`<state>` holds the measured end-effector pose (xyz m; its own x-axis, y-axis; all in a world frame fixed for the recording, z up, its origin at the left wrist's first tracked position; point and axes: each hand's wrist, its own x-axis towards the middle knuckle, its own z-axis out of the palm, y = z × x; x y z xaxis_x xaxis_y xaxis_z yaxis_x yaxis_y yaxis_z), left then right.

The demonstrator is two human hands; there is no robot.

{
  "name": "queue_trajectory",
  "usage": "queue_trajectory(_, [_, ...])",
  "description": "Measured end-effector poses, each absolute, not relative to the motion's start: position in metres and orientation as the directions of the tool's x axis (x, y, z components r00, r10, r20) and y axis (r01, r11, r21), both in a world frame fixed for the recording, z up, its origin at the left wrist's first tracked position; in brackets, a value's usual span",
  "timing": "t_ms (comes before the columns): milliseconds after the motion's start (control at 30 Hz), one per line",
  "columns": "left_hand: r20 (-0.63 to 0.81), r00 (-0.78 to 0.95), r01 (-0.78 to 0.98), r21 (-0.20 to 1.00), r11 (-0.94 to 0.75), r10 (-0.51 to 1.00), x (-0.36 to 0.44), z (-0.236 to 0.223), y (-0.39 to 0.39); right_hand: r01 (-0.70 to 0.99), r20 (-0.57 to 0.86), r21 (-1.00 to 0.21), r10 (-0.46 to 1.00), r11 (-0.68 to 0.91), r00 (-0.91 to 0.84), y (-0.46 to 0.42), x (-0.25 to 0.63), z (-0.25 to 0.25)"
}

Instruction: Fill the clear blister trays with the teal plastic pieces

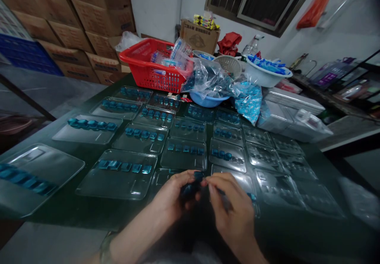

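Note:
Both my hands are low at the front of a dark table (59, 212), over the edge of a clear plastic blister tray (234, 179). My left hand (172, 196) is closed around a small bunch of dark blue pieces (190, 187). My right hand (231, 204) pinches a thin dark strip (224, 196), its fingertips almost meeting that bunch. Many similar clear trays cover the table, and a nearby one (118, 181) carries a row of small blue pieces (124, 167). Trays toward the right look bare or hold only faint contents.
At the far end of the table stand a red plastic basket (151, 68), a blue basin (206, 101) under a clear bag, and a white bowl of blue packets (265, 74). Stacked cardboard boxes (74, 38) rise behind; white packages (291, 113) lie right.

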<state>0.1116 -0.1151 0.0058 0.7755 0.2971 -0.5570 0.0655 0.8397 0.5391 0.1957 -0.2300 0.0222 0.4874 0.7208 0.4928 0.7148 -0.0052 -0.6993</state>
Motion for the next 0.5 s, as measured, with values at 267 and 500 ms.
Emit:
queue_trajectory(267, [-0.49,0.834,0.06,0.537,0.842,0.253,0.116,-0.004,-0.118,0.557,0.279,-0.828,0.815,-0.063,0.508,-0.232,0.209,0.015])
queue_trajectory(500, [-0.496,0.834,0.102,0.57,0.815,0.242,0.116,-0.009,-0.119,0.482,0.243,-0.875,0.818,-0.047,0.521,-0.235,0.211,0.013])
